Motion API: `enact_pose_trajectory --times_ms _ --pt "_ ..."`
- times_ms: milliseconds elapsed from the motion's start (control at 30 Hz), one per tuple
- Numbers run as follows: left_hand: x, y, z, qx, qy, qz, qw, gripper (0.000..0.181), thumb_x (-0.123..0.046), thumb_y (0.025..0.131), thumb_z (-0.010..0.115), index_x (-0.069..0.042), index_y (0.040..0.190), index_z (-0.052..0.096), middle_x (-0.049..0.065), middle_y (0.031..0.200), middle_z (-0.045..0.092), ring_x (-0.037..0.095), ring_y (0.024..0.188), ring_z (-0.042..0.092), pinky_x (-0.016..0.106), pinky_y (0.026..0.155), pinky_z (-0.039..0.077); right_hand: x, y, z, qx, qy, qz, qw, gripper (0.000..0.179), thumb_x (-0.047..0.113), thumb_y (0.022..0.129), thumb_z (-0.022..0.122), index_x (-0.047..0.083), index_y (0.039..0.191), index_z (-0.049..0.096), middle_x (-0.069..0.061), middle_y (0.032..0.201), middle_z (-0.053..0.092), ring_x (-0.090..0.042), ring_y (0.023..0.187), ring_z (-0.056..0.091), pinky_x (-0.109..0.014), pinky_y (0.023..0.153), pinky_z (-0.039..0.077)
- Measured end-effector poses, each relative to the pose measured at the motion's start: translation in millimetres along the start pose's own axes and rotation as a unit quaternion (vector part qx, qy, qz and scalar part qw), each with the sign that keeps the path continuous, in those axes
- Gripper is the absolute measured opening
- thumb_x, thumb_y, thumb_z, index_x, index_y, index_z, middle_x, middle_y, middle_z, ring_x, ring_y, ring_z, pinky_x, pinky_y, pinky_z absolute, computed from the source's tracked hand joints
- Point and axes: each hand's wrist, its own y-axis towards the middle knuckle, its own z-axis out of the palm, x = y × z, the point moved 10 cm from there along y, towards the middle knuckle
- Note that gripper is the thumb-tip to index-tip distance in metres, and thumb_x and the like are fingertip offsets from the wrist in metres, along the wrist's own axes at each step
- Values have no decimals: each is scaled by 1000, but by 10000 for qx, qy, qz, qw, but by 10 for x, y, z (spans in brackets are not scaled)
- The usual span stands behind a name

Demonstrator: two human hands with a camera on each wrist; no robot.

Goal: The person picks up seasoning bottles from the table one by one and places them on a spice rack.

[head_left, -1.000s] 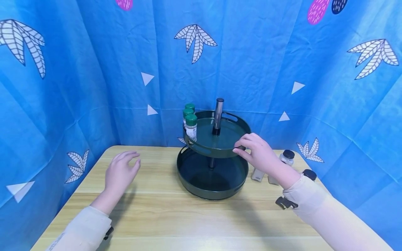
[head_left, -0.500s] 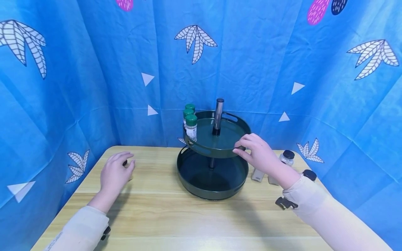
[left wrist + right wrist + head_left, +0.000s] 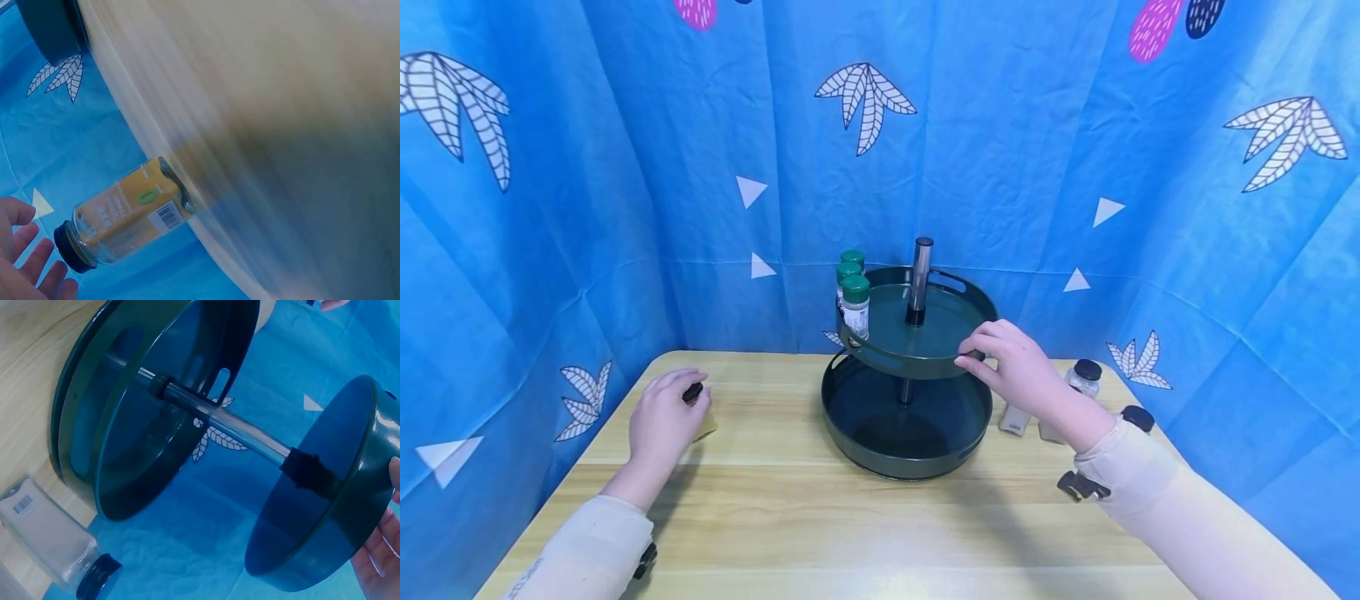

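The step in hand seems to be reaching for the yellow-labelled jar (image 3: 128,215), upright at the left of the surface (image 3: 850,525). The left hand (image 3: 662,421) extends from the near left, its grip released, loosely bent fingers beside the black lid (image 3: 74,247); next probably calls for closing round it. The right hand (image 3: 1011,362), angled in from the near right, pinches the upper tray (image 3: 917,367) by its rim.

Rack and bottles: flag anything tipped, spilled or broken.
Nothing stands out. The rack and yellow-labelled bottle stand upright, as do three green-capped bottles in the upper tray. Bottles on the right are partly hidden; no spill or damage shows.
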Motion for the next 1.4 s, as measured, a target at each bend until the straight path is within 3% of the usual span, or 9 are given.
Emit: enact_pose_trajectory --times_ms 433,967,1400 --pt "66 14 51 -47 -182 57 9998 24 -6 87 70 3 109 73 24 120 66 48 115 55 61 97 43 -10 -4 -8 6 -51 17 10000 15 17 86 80 11 99 76 -2 97 68 -21 94 57 -36 74 52" --pt "157 10 73 -2 -237 135 9996 23 -3 86 72 6 107 72 27 116 66 49 111 57 61 95 44 -32 -6 28 25 -20 74 10000 15 18 86 80 11 99 76 -2 98 68 -21 95 57 -37 76 53" --pt "182 45 86 172 -252 4 9995 24 -5 87 72 5 109 72 26 117 66 48 110 58 62 95 44 -26 0 9 31 14 103 9999 15 18 86 80 11 99 76 -2 98 69 -21 95 57 -37 76 53"
